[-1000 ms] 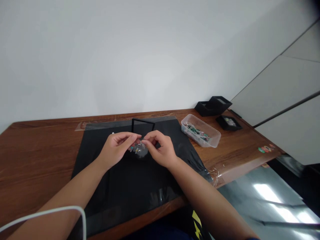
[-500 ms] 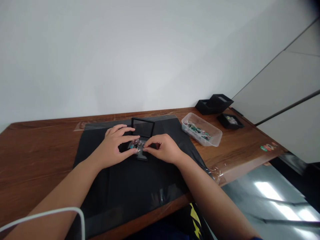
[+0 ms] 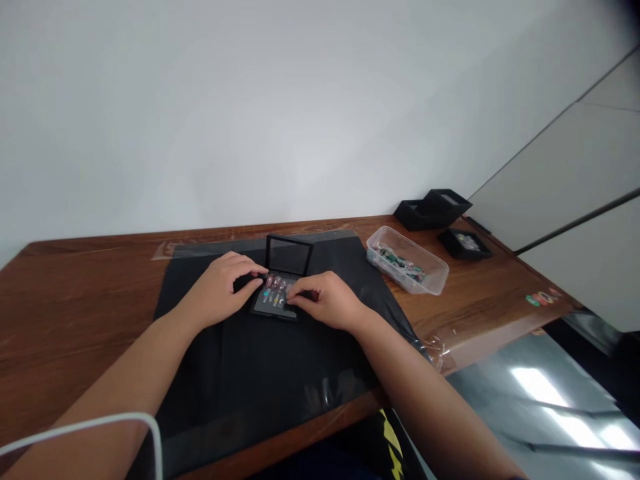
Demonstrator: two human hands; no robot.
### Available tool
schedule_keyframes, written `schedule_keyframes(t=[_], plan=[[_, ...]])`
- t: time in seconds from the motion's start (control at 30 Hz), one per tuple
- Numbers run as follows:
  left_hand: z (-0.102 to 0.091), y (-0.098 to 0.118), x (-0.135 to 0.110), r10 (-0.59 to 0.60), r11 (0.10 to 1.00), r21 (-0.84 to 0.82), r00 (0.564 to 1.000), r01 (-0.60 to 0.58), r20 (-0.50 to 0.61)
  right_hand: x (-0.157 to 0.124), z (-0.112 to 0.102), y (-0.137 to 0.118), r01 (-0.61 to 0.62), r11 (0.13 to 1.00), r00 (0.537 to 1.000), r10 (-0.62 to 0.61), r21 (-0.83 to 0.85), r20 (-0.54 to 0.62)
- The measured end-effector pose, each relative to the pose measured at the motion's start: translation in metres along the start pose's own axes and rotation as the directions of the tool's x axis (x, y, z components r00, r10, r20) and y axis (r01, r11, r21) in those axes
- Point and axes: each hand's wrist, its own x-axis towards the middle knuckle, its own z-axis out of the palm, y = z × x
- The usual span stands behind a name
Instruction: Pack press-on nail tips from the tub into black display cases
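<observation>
A small black case (image 3: 275, 311) lies on the dark mat, its framed clear lid (image 3: 289, 257) standing up at the back. Decorated press-on nails (image 3: 274, 288) sit in rows inside, some reddish and some pale with a blue or yellow detail. My left hand (image 3: 225, 285) is at the case's left edge, thumb and forefinger a little apart with nothing seen between them. Over the right part of the case, my right hand (image 3: 326, 300) has its thumb and forefinger pinched together beside the nails. Whatever is between those fingertips is too small or hidden to tell.
A clear plastic tub (image 3: 407, 260) with many small coloured pieces stands right of the mat (image 3: 240, 380). Farther right are stacked black boxes (image 3: 433, 208) and an open black box (image 3: 465, 244). A white cable (image 3: 100, 421) crosses my left forearm.
My left hand has drawn back to the left and its fingers have come closer together, uncovering the nails. My right hand stays pinched at the case's right side.
</observation>
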Motion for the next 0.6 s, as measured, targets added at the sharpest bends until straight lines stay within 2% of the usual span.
schedule_keyframes(t=[0.17, 0.47, 0.6], plan=[[0.001, -0.001, 0.0, -0.032, 0.999, -0.012, 0.999, 0.032, 0.008, 0.0, -0.001, -0.001, 0.012, 1.0, 1.0, -0.012, 0.003, -0.002], [0.003, -0.002, -0.001, -0.074, 0.997, -0.027, 0.997, 0.074, 0.031, -0.001, -0.013, -0.004, 0.011, 1.0, 0.997, -0.012, -0.018, -0.082], [0.004, -0.003, -0.002, -0.105, 0.993, -0.045, 0.994, 0.106, 0.035, -0.002, -0.02, -0.005, -0.036, 0.999, 0.993, 0.032, -0.035, -0.115]])
